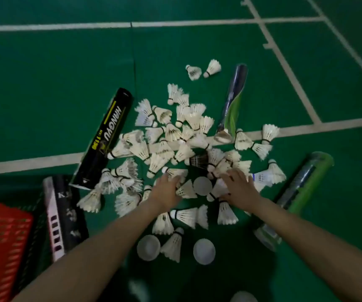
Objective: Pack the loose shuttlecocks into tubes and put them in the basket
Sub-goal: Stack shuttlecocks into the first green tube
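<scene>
Left hand (165, 189) and right hand (239, 188) touch white feather shuttlecocks (184, 153); cannot tell either grip. Nest them cork-first before tubing.

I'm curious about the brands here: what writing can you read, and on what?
"HANGYU": white letters on the black tube.
Yellow print beside it: too blurred to read.
"K": on the black-and-white tube; the rest is unreadable.
On the blue-green tube and the green tube: nothing legible.

Dim, soft-focus wide-angle view, blurred and bowed toward edges.
</scene>
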